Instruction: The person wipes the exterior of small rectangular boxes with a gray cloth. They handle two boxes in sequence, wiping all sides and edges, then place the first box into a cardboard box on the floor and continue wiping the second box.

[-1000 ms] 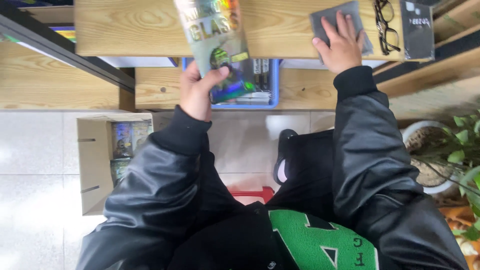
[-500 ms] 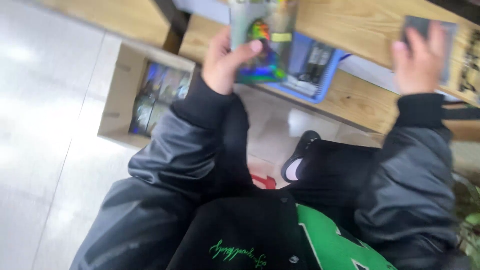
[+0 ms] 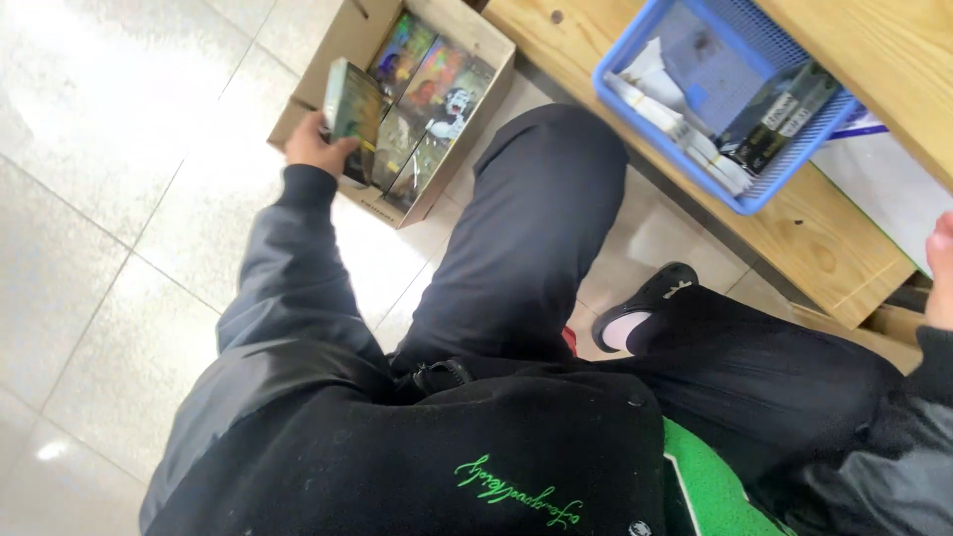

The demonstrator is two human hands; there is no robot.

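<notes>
My left hand (image 3: 316, 149) grips a flat green printed package (image 3: 353, 102) and holds it over the near edge of an open cardboard box (image 3: 340, 37) on the floor. Several similar colourful packages (image 3: 429, 97) stand upright inside that box. My right hand (image 3: 940, 270) shows only partly at the right edge, next to the wooden bench; what it holds is hidden. Black jacket sleeves cover both arms.
A blue mesh basket (image 3: 635, 104) with papers and dark packs sits on the lower wooden bench (image 3: 824, 233). My legs in black trousers and a black shoe with a white sock (image 3: 645, 303) fill the middle. Pale glossy floor tiles (image 3: 109, 199) spread to the left.
My left hand has carried the package down from in front of the blue basket to the cardboard box on the floor. The view swung down and left; my right hand slid to the frame edge.
</notes>
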